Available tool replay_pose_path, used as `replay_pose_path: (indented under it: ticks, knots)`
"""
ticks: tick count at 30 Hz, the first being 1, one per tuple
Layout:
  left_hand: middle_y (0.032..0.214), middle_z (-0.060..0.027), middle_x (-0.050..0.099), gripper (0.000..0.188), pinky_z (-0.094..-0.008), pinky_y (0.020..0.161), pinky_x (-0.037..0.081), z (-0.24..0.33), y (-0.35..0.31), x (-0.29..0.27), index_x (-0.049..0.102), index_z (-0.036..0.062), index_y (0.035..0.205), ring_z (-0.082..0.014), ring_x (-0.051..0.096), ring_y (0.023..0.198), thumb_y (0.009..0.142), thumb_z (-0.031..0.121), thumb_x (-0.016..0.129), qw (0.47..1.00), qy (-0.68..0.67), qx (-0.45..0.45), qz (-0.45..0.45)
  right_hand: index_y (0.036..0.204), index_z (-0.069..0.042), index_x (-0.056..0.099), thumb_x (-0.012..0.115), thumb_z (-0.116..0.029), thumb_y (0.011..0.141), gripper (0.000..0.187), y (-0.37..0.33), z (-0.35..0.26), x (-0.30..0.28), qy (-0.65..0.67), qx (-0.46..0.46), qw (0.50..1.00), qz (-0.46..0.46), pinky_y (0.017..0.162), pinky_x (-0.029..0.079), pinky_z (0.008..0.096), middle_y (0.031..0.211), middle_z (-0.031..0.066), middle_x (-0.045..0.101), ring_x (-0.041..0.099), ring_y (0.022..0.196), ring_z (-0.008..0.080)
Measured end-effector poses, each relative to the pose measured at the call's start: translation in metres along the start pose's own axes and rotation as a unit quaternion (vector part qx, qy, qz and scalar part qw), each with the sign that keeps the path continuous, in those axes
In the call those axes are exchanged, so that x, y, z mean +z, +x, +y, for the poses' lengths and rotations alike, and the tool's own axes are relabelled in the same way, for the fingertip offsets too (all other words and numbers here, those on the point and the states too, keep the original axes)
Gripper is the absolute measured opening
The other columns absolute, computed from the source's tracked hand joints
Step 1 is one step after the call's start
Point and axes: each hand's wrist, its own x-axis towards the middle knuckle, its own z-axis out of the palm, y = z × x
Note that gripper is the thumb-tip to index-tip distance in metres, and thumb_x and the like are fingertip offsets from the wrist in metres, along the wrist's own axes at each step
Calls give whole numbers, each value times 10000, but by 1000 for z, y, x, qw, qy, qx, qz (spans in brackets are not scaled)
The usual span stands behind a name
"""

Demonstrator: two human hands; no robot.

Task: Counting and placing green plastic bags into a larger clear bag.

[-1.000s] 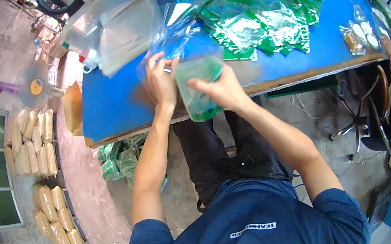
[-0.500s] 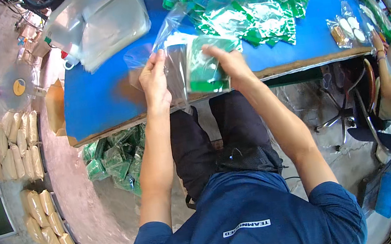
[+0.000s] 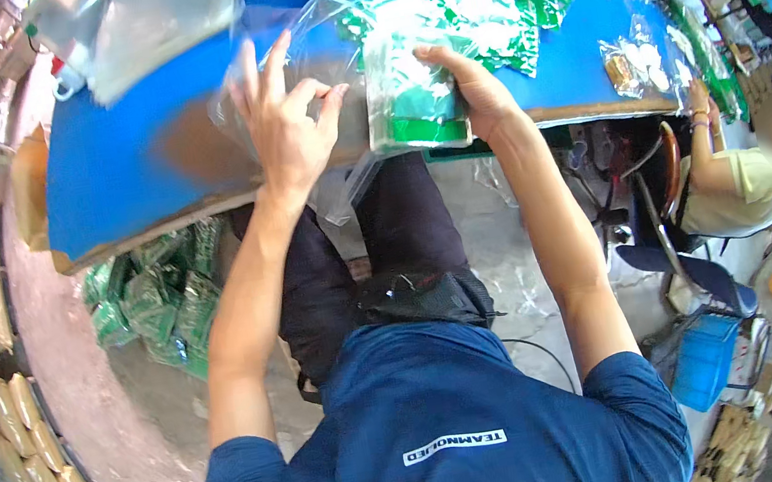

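Observation:
My left hand (image 3: 287,126) has thumb and forefinger pinched together on a clear plastic bag (image 3: 351,151), its other fingers raised and spread against the film. Beside it, my right hand (image 3: 482,92) grips a green-and-white flat packet (image 3: 421,106) by its right side, thumb on top. The bag's film reaches the packet's left edge; glare hides whether the packet is inside it. Both hands are over the front edge of the blue table (image 3: 127,175). Just beyond the packet lies a heap of shiny green packets (image 3: 482,12).
A stack of clear bags (image 3: 164,25) lies at the table's far left. Small bagged items (image 3: 635,69) lie right. Green packets (image 3: 160,300) are piled on the floor. A person (image 3: 732,184) sits at right, near a chair (image 3: 685,271) and blue crate (image 3: 708,357).
My left hand has turned and spread its upper fingers at the bag. The green packet in my right hand has shifted slightly right and away. The whole view has swung.

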Motion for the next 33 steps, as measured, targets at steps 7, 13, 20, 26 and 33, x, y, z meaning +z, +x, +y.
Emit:
replay_pose_path:
  ticks: [7, 13, 20, 26, 33]
  knots:
    - [1476, -132, 484, 189, -522, 1176, 203, -36, -9, 20, 760, 98, 833, -387, 308, 1435, 812, 282, 794, 952, -232, -180, -89, 1167, 9, 621, 714, -275, 861, 428, 5, 20, 17, -51, 36, 998, -15, 803, 557, 322, 1066, 89, 684, 669, 879, 178]
    - [1409, -90, 543, 138, -485, 1162, 248, 17, 5, 7, 752, 107, 805, -363, 310, 1420, 785, 228, 813, 983, -182, -21, -12, 1144, -42, 667, 717, -248, 846, 366, 25, 16, 23, 38, -42, 998, -23, 770, 560, 341, 1046, 71, 687, 663, 891, 173]
    - [1338, -120, 586, 155, -472, 1118, 315, 36, 14, -10, 697, 51, 792, -378, 416, 1355, 806, 171, 795, 980, -199, 9, 3, 1062, -16, 705, 724, -258, 832, 334, 46, 1, 50, 42, 3, 995, -85, 774, 551, 316, 1003, 84, 706, 669, 851, 173]
    - [1383, -119, 551, 74, -398, 1060, 391, 15, 14, -21, 719, 23, 847, -276, 496, 1291, 872, 93, 727, 831, -510, -222, 14, 1063, -15, 697, 763, -305, 825, 380, 48, -1, 80, 25, -95, 986, -136, 721, 540, 298, 982, 67, 691, 648, 846, 142]
    - [1099, -70, 600, 168, -279, 893, 462, 39, -37, -36, 634, 4, 1079, -149, 566, 1018, 941, 97, 652, 912, -310, -239, 124, 1134, -30, 628, 792, -324, 785, 486, 37, 2, 108, -170, -415, 892, 55, 757, 540, 328, 942, 112, 711, 683, 829, 214]
